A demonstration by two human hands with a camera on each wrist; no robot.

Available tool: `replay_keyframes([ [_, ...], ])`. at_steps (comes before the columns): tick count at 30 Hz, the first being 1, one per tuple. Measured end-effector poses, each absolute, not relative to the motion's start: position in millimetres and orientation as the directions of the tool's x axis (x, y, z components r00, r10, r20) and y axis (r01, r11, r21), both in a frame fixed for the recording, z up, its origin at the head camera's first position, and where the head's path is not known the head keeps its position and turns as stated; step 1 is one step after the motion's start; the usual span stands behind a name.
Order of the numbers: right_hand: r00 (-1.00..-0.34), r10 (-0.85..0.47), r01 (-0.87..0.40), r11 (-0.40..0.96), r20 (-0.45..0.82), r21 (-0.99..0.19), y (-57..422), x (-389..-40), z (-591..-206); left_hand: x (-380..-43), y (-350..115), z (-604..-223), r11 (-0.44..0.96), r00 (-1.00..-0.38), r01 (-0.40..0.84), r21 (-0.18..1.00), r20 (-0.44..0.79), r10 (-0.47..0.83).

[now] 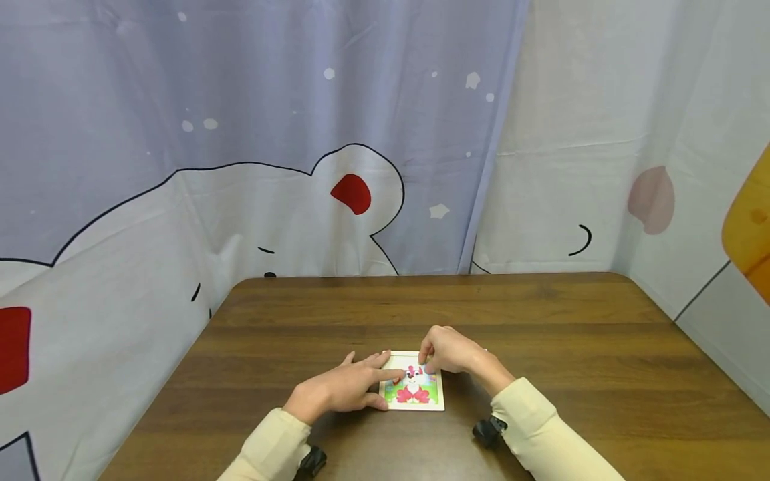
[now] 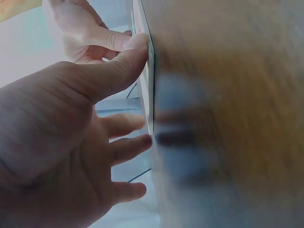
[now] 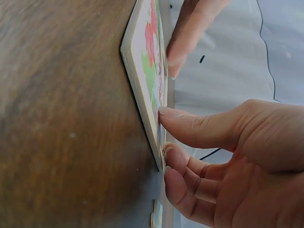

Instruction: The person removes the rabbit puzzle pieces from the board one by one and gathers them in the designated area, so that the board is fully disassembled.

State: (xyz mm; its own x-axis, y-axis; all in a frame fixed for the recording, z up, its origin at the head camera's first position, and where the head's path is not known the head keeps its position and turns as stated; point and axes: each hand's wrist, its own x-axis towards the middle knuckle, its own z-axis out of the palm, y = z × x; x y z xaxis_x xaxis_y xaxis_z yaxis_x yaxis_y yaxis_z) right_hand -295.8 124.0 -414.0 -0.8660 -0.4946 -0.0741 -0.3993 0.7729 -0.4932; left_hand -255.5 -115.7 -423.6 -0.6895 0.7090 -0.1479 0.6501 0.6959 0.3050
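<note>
A thin, pale-framed picture puzzle board (image 1: 413, 406) lies flat on the table, showing a pink-and-white cartoon animal on green. My left hand (image 1: 345, 387) rests on its left side: the thumb (image 2: 135, 45) touches the near edge, the index finger reaches over the picture, and the other fingers spread along the far left. At the board's upper right, my right hand (image 1: 451, 351) bends over the picture. The thumb (image 3: 178, 121) touches the surface and the other fingers curl in close by at the edge. I cannot tell whether a piece is between them.
A thin, light-edged flat piece (image 3: 156, 216) lies on the brown wooden table (image 1: 571, 374) beyond the board, by the right hand. Printed curtains (image 1: 271, 100) hang behind and beside the table. Each wrist wears a black device (image 1: 488, 431) beside its cream sleeve.
</note>
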Motion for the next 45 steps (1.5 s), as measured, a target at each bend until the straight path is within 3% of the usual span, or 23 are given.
replay_keyframes([
  [9, -0.856, -0.511, -0.413, 0.764, -0.075, -0.496, 123.9, -295.5, -414.3, -250.1, -116.4, -423.4, 0.730, -0.685, 0.634, 0.257, -0.252, 0.684],
  [25, -0.841, -0.538, -0.443, 0.746, -0.058, -0.498, 125.1, -296.8, -415.3, -251.4, -116.0, -423.6, 0.739, -0.694, 0.614, 0.277, -0.256, 0.673],
  [45, -0.811, -0.584, -0.517, 0.748, -0.044, -0.416, 123.6, -294.6, -413.1, -251.8, -116.2, -424.4, 0.737, -0.694, 0.616, 0.277, -0.251, 0.675],
])
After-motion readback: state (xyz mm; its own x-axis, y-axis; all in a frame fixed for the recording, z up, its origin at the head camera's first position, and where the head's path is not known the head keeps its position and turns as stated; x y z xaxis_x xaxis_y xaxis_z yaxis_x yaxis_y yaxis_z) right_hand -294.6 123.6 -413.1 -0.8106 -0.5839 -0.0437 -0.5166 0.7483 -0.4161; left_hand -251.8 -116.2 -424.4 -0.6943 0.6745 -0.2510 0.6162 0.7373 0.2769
